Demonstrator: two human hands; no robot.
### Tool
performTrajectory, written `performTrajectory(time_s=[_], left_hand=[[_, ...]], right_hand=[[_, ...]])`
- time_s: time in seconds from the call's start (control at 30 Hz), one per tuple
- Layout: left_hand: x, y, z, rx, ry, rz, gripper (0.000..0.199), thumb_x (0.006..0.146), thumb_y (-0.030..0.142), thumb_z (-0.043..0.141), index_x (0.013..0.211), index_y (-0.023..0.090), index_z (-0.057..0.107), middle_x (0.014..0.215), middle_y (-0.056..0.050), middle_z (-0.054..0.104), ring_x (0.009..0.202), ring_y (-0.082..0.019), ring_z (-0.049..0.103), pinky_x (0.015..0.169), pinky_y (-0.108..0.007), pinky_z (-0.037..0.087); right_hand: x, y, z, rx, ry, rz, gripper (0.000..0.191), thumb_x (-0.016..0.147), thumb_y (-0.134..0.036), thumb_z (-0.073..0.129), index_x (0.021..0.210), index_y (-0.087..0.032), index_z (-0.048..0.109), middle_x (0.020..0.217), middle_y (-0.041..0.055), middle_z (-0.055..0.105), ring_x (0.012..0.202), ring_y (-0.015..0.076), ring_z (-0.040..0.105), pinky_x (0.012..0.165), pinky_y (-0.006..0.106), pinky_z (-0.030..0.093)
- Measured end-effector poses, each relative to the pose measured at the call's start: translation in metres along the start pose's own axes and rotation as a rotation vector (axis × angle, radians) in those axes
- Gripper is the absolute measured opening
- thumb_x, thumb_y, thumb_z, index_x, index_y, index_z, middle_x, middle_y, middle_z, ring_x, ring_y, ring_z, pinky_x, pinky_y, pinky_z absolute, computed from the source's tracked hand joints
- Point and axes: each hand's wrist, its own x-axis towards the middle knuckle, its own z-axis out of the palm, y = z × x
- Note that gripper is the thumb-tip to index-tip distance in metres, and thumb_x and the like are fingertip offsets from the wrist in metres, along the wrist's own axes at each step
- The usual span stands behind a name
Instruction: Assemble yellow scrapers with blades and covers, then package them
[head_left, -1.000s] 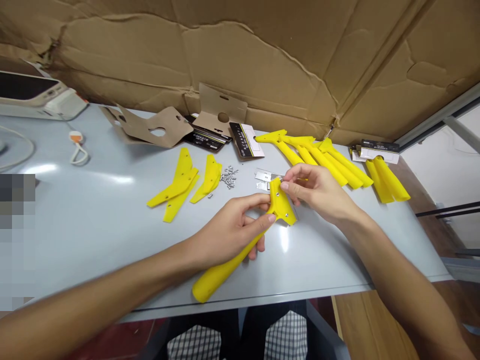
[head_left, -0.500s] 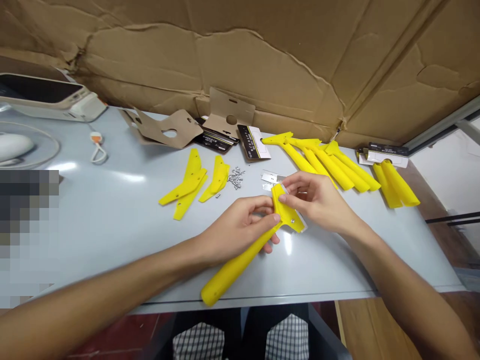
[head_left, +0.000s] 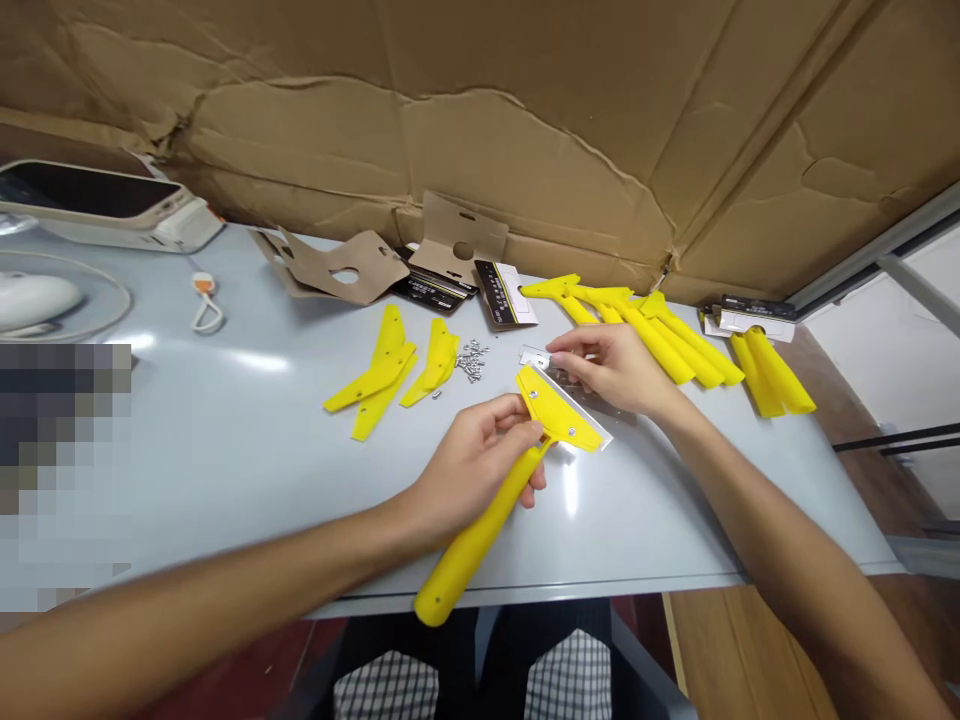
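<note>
A yellow scraper [head_left: 491, 520] with a metal blade along its head is held in my left hand [head_left: 484, 455], fingers wrapped near the neck. Two screws show in the scraper head. My right hand [head_left: 619, 368] is beyond the head, thumb and forefinger pinched at the edge of a thin metal blade [head_left: 534, 357] on the table. Clear packaging or more blades lie partly hidden under that hand. To the left are a pile of small screws [head_left: 472, 361] and yellow head plates [head_left: 372, 378] with holes.
Yellow handles [head_left: 690, 345] lie at the back right, with two more under a card [head_left: 776, 370]. Opened cardboard packages [head_left: 337, 268] stand along the back by a cardboard wall [head_left: 300, 140]. A phone-like device [head_left: 90, 190] and cable loop [head_left: 207, 315] are at the left.
My right hand has let go of the scraper head and moved up and away to the blade on the table. The scraper head has turned, showing both screws.
</note>
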Motion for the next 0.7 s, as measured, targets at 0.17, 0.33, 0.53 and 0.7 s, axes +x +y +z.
performTrajectory(time_s=[0.17, 0.33, 0.53, 0.7], left_hand=[[-0.012, -0.002, -0.011, 0.106, 0.002, 0.044, 0.019, 0.101, 0.037, 0.062, 0.097, 0.018, 0.058, 0.07, -0.001, 0.07, 0.055, -0.015, 0.068, 0.058, -0.028, 0.054], [-0.034, -0.003, -0.026, 0.16, 0.037, 0.032, 0.022, 0.102, 0.039, 0.061, 0.1, 0.017, 0.058, 0.072, -0.002, 0.07, 0.057, -0.016, 0.069, 0.06, -0.03, 0.054], [-0.035, -0.009, -0.035, 0.164, 0.009, 0.059, 0.023, 0.1, 0.041, 0.062, 0.098, 0.019, 0.057, 0.072, -0.002, 0.071, 0.059, -0.017, 0.071, 0.061, -0.03, 0.055], [-0.033, -0.012, -0.038, 0.162, -0.002, 0.051, 0.024, 0.1, 0.042, 0.061, 0.098, 0.019, 0.058, 0.073, -0.002, 0.071, 0.057, -0.016, 0.071, 0.061, -0.029, 0.054]], right_hand=[[0.034, -0.001, 0.019, -0.269, -0.119, -0.26, 0.013, 0.093, -0.02, 0.072, 0.099, -0.017, 0.084, 0.092, 0.007, 0.08, 0.078, 0.0173, 0.067, 0.078, 0.034, 0.051], [0.059, -0.004, 0.042, -0.355, -0.189, -0.404, 0.014, 0.094, -0.016, 0.074, 0.101, -0.02, 0.085, 0.096, 0.0068, 0.078, 0.083, 0.0179, 0.065, 0.081, 0.033, 0.048], [0.064, -0.003, 0.051, -0.409, -0.235, -0.404, 0.02, 0.096, -0.015, 0.071, 0.107, -0.022, 0.087, 0.1, 0.008, 0.076, 0.088, 0.0197, 0.067, 0.08, 0.033, 0.047], [0.06, -0.008, 0.052, -0.442, -0.238, -0.369, 0.021, 0.098, -0.016, 0.07, 0.108, -0.026, 0.086, 0.106, 0.007, 0.075, 0.094, 0.0205, 0.067, 0.08, 0.032, 0.045]])
